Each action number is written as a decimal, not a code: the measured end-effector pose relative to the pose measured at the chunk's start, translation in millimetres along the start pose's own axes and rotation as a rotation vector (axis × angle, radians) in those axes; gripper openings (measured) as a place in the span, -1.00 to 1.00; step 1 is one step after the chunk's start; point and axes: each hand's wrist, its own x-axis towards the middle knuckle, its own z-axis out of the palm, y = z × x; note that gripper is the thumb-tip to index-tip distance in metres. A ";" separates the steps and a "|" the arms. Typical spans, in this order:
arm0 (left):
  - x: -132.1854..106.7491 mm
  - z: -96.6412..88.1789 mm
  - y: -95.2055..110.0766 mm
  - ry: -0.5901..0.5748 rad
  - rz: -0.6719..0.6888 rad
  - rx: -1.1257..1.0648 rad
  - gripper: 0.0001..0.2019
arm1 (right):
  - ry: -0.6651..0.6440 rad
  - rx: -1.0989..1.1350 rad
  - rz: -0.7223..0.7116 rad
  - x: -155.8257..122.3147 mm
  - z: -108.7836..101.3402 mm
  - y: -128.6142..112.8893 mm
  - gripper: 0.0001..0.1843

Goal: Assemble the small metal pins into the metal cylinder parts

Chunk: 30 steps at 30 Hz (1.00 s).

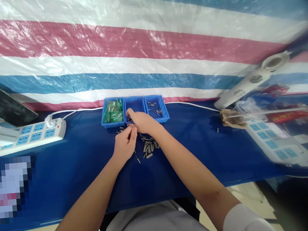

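Note:
My left hand (125,142) rests on the blue cloth with fingers curled into a pinch; what it holds is too small to name. My right hand (141,122) reaches across to the front rim of the middle blue bin (135,104), fingers closed as if pinching a small part. A pile of small grey metal pieces and thin pins (149,146) lies on the cloth just right of my left hand. The left bin (113,112) holds green and clear parts. The right bin (156,108) holds several thin pins.
A white power strip (27,134) with a plugged cable lies at left beside a dark phone (5,104). Another power strip (276,141), a white fan-like device (249,81) and a brown object (232,118) sit at right. A striped tarp hangs behind.

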 end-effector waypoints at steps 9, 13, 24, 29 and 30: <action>-0.6 0.5 -1.6 0.003 0.001 -0.004 -0.62 | 0.039 0.093 0.004 -2.3 -1.1 2.9 -0.57; -0.3 -0.4 -1.6 -0.004 0.001 -0.010 -0.63 | 0.203 0.126 -0.032 -20.0 -12.6 0.4 -0.53; 0.4 0.7 -5.6 0.017 -0.056 -0.051 -0.73 | 0.692 0.265 0.156 -74.4 10.7 33.8 -0.73; 1.6 1.9 -8.9 0.007 -0.067 -0.060 -0.76 | 0.565 0.035 0.031 -67.4 9.3 18.5 -0.57; 1.8 1.9 -8.9 0.005 -0.065 -0.056 -0.76 | 0.479 0.013 0.004 -63.4 6.2 15.7 -0.49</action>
